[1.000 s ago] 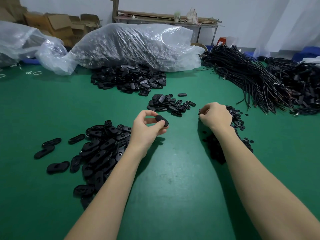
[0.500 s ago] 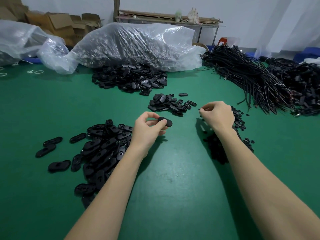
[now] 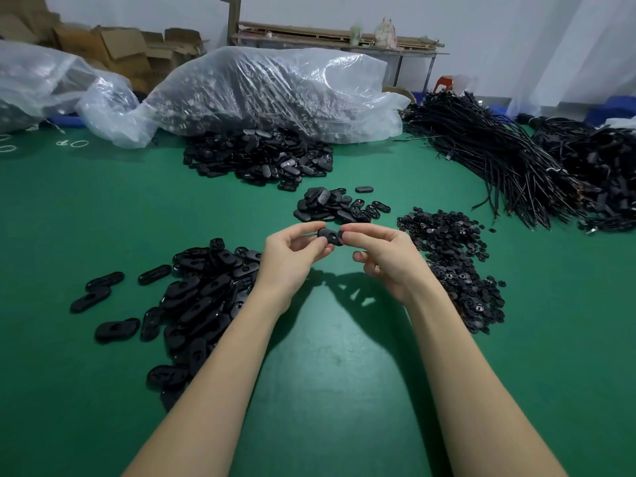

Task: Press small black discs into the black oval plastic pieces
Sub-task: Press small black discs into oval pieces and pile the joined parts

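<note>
One oval piece (image 3: 331, 235) is being held above the green table (image 3: 327, 390), between the two hands and clear of the surface. Its left end is being pinched by the left hand (image 3: 292, 259), thumb below and curled fingers above; its right end is being met by the right hand (image 3: 385, 256), whose fingertips are curled in close against it. Whether a disc is being carried under those fingertips cannot be told, as the spot is covered.

The piece is judged to be light, stiff moulded plastic with a smooth, somewhat slippery skin, so it is best being taken by its rounded ends or long edges, leaving the recess in its face open. A disc would be tiny and light, easily dropped, and is best being taken flat under one fingertip and seated by a straight push; a skewed push is likely to be jamming or flipping it.

Just right of the hands the disc pile (image 3: 457, 266) is lying, within easy reach. To the left a heap of ovals (image 3: 203, 294) is spread out, with a smaller cluster (image 3: 337, 206) beyond the hands. Farther back, more ovals are spilling from a clear bag (image 3: 275, 94), and cable bundles (image 3: 509, 156) are lying at far right.
</note>
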